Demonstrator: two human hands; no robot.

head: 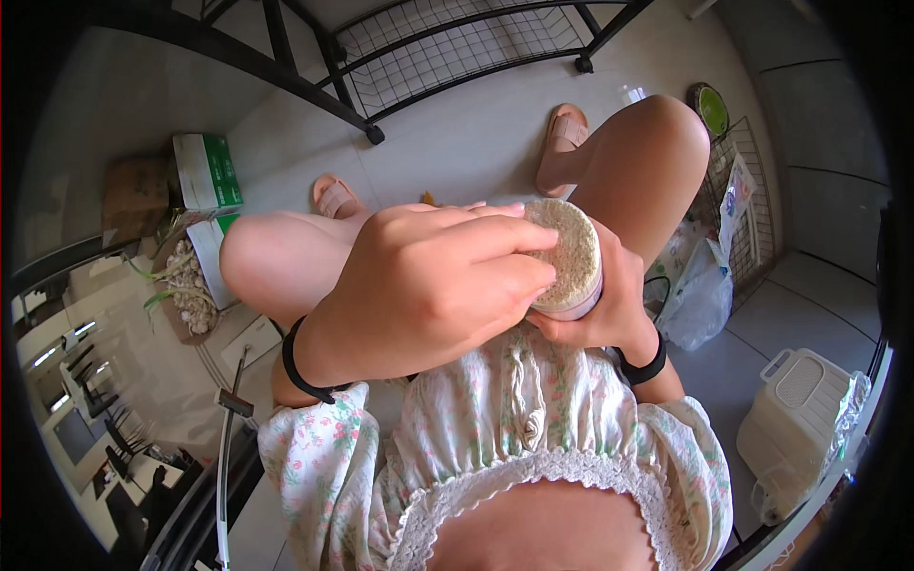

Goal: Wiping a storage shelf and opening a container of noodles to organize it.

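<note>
Above my lap, my right hand (618, 292) is wrapped around a round tub (571, 310) with pale walls. The tub's top shows a beige, grainy surface (568, 250); whether it is a lid or the contents I cannot tell. My left hand (443, 278) reaches across from the left, its fingertips resting on that grainy surface, with the fingers partly spread and nothing visible in them. Part of the tub lies hidden behind the left hand. Both wrists wear black bands.
A black wheeled rack (371, 118) with a wire basket stands ahead. Garlic bulbs in a box (193, 300) and green-white cartons (207, 171) are at the left. At the right are plastic bags (696, 307), a wire basket (757, 214) and a pale lidded bin (792, 421).
</note>
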